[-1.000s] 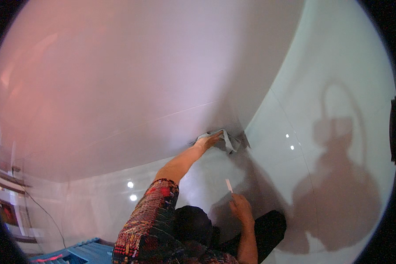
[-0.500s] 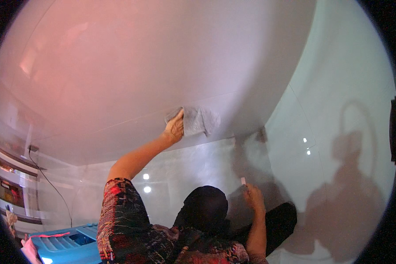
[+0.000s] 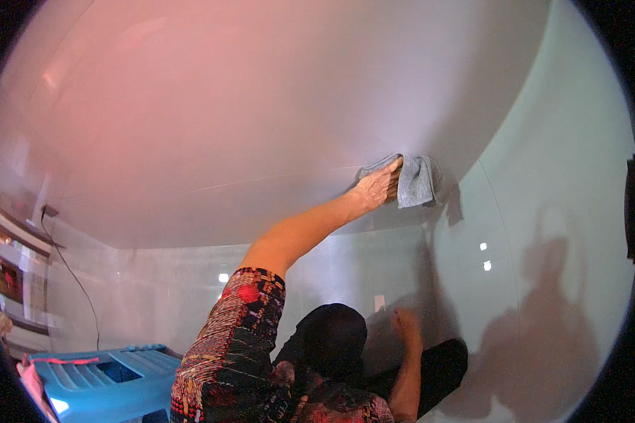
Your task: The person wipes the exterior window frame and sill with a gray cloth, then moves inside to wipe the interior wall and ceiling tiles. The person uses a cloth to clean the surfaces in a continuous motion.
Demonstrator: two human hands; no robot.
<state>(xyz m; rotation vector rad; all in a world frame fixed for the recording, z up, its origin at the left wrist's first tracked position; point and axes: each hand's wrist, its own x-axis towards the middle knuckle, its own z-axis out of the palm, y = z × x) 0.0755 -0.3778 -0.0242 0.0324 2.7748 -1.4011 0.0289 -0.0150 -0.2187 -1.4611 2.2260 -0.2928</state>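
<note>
A damp-looking grey cloth (image 3: 416, 182) lies folded against the large glossy pale surface, close to the corner on the right. My left hand (image 3: 379, 189) holds it and presses it flat, arm stretched out to the right. Lower down, my right hand (image 3: 406, 323) is drawn into a closed fist beside my black-clad knee. Whether anything is inside that fist is hidden. A small pale rectangular piece (image 3: 379, 303) shows just left of the fist, and I cannot tell whether the two touch.
A blue slatted plastic box (image 3: 113, 381) stands at the lower left with a pink item (image 3: 32, 388) beside it. A thin black cable (image 3: 74, 282) hangs down from a small dark fixture. My shadow falls on the right wall (image 3: 578, 141); a dark object (image 3: 633, 211) sits at its edge.
My left hand has slid the grey cloth right, toward the corner. My right hand has stayed near the knee; the pale piece now appears farther from its fingers.
</note>
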